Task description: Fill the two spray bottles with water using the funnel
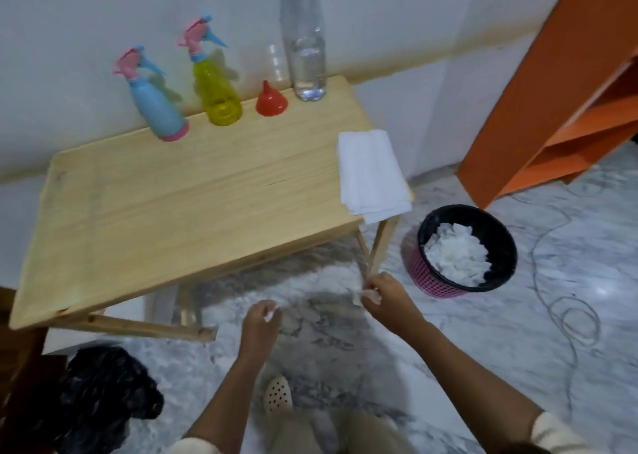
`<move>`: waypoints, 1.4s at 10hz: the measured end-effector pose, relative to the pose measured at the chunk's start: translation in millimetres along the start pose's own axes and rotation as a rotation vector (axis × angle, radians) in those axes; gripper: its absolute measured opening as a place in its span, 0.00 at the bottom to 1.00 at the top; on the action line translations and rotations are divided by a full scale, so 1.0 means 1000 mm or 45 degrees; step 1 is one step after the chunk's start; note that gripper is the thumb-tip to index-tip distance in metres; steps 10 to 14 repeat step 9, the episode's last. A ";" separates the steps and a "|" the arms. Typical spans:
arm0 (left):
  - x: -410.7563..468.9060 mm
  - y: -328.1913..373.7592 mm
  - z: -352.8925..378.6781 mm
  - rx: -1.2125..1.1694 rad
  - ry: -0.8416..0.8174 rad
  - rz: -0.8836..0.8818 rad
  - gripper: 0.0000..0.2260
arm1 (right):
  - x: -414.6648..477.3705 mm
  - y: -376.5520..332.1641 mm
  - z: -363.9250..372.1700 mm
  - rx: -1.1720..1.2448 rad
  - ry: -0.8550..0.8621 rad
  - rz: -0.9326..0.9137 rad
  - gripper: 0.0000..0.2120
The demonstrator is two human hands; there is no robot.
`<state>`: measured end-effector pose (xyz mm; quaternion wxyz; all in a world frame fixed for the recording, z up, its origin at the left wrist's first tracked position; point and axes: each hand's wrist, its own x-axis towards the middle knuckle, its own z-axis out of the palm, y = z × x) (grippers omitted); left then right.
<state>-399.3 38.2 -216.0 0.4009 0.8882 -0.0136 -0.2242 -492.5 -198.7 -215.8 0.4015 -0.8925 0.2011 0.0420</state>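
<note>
Left hand (260,322) grip pinching tissue scrap (270,315), right hand (388,298) grip curled round crumpled tissue (368,296)

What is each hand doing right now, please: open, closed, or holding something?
Left hand: closed, fingers pinching a small white paper scrap.
Right hand: closed, fingers gripping a crumpled white paper wad.

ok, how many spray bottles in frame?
2. The blue spray bottle stands leftmost along the back edge of the table; the yellow spray bottle stands just right of it, left of the red funnel. No others visible.
</note>
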 end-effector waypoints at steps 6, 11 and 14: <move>0.102 0.280 0.289 0.593 -0.893 0.598 0.09 | 0.009 0.201 -0.227 0.200 0.643 0.845 0.05; 0.168 0.356 0.319 0.734 -0.868 0.716 0.09 | 0.086 0.214 -0.276 0.303 0.803 0.846 0.05; 0.168 0.356 0.319 0.734 -0.868 0.716 0.09 | 0.086 0.214 -0.276 0.303 0.803 0.846 0.05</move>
